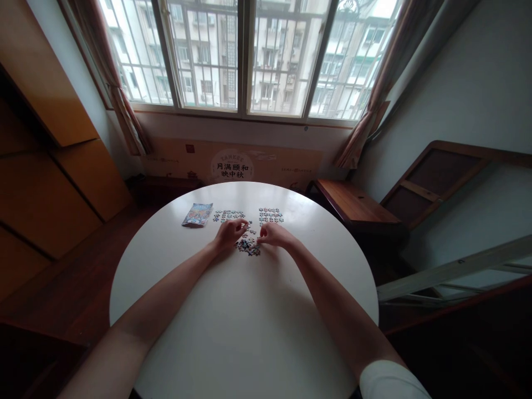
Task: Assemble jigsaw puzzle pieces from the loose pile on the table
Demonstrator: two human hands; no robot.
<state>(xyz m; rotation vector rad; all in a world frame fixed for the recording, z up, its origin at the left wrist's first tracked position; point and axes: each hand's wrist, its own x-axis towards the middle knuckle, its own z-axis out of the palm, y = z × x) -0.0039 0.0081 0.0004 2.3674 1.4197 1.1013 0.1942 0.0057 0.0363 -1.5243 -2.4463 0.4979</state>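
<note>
A loose heap of jigsaw puzzle pieces (248, 247) lies on the white round table (233, 327) in front of me. My left hand (231, 233) is just beyond the heap's left side, thumb and forefinger pinched at a small jigsaw piece (250, 223). At the heap's right edge, my right hand (273, 235) has its fingertips drawn together low over the table; whatever they grip is too small to make out. Past my hands, pieces are laid out in rows, one left group (230, 214) and one right group (271, 214).
A printed puzzle packet (198, 215) lies at the table's far left. Beyond the table's right edge stands a low wooden bench (351, 200), with a leaning wooden frame (432, 177) behind it. Barred windows (208, 61) and a printed banner (266, 160) face me.
</note>
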